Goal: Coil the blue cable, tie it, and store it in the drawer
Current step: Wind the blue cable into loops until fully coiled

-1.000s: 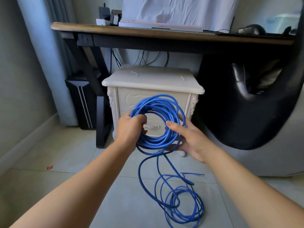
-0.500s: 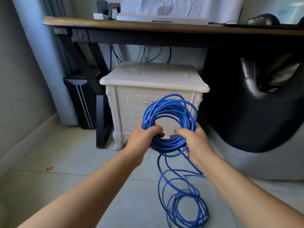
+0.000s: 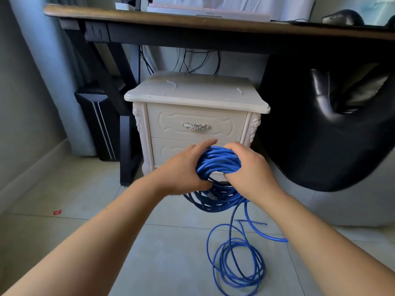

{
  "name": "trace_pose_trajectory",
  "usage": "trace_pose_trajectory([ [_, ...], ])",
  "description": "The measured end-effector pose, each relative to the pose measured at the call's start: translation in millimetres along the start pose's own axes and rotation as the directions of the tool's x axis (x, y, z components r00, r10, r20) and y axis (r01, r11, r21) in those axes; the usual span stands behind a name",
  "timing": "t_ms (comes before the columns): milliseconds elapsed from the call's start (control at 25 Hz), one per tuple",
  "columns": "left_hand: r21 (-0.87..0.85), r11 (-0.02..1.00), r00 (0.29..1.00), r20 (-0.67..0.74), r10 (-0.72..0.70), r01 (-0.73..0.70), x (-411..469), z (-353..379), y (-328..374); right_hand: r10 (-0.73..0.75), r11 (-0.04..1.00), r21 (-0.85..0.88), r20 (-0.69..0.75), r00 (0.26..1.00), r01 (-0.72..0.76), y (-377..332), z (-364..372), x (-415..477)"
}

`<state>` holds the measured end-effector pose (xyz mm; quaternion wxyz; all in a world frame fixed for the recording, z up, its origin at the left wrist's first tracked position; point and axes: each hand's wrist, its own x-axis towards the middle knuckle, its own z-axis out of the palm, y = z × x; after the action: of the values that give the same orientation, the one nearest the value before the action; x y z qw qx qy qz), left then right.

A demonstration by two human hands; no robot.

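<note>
A thick coil of blue cable [image 3: 218, 162] is held flat between both hands in front of the cream nightstand [image 3: 196, 95]. My left hand [image 3: 183, 169] grips its left side, and my right hand [image 3: 249, 167] grips its right side. The lower loops of the coil sag beneath my hands, with a plug end showing among them. A loose length of the same cable runs down to a slack pile on the floor. The upper drawer [image 3: 168, 124] of the nightstand is closed, its silver handle visible. The lower drawer is partly hidden behind my hands.
A dark wooden desk [image 3: 149, 18] spans above the nightstand, with wires hanging behind. A black leather chair [image 3: 331, 135] stands close on the right. A black computer tower [image 3: 100, 122] and desk leg stand on the left. A red scrap [image 3: 57, 212] lies on the tiled floor.
The coil was upright and open; now both hands have tipped it flat, squeezed it and lowered it. The upper drawer handle has come into view.
</note>
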<state>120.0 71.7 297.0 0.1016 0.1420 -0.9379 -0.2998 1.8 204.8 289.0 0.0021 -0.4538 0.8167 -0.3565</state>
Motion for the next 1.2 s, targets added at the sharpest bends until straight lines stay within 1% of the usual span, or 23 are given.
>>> trace_pose_trajectory([
  [120,-0.155,0.988,0.996,-0.082,-0.040,0.026,-3,5,-4,-0.049,0.999,-0.018,-0.021,0.999,0.048,-4,-1,-3],
  [200,-0.215,0.976,0.986,-0.153,-0.065,0.031,-3,10,-3,-0.039,0.998,0.040,-0.036,0.999,0.040,-7,0,-6],
  [280,-0.231,0.973,0.973,-0.218,-0.080,0.028,-2,13,-1,-0.016,0.993,0.120,-0.052,0.998,0.022,-10,0,-9],
  [360,-0.276,0.961,0.961,-0.261,-0.094,0.019,0,13,0,0.011,0.982,0.186,-0.048,0.999,-0.002,-13,-3,-8],
  [440,-0.341,0.940,0.958,-0.262,-0.117,0.021,2,9,0,0.032,0.978,0.207,-0.010,0.999,-0.029,-13,-6,-5],
  [480,-0.346,0.938,0.961,-0.250,-0.123,0.030,2,8,0,0.036,0.978,0.204,0.012,0.999,-0.037,-12,-7,-3],
  [600,-0.285,0.956,0.970,-0.202,-0.132,0.070,3,6,0,0.052,0.976,0.203,0.111,0.993,-0.074,-9,-7,-2],
  [680,-0.248,0.965,0.968,-0.211,-0.138,0.083,4,3,0,0.063,0.972,0.209,0.202,0.977,-0.105,-7,-10,-1],
  [760,-0.269,0.958,0.964,-0.215,-0.158,0.098,5,-1,0,0.070,0.959,0.245,0.278,0.958,-0.141,-4,-17,2],
  [840,-0.360,0.926,0.956,-0.217,-0.198,0.111,6,-5,-1,0.076,0.928,0.319,0.344,0.936,-0.192,3,-22,6],
  [960,-0.500,0.858,0.945,-0.213,-0.249,0.113,5,-6,-4,0.082,0.861,0.433,0.401,0.912,-0.268,10,-25,10],
  [1080,-0.600,0.791,0.928,-0.216,-0.304,0.120,5,-4,-4,0.084,0.836,0.462,0.425,0.901,-0.296,10,-27,8],
  [1120,-0.638,0.760,0.913,-0.228,-0.339,0.123,5,-5,-3,0.105,0.828,0.459,0.438,0.893,-0.322,9,-25,7],
  [1200,-0.739,0.666,0.872,-0.259,-0.416,0.099,7,-9,-5,0.159,0.777,0.496,0.440,0.884,-0.387,10,-16,3],
])
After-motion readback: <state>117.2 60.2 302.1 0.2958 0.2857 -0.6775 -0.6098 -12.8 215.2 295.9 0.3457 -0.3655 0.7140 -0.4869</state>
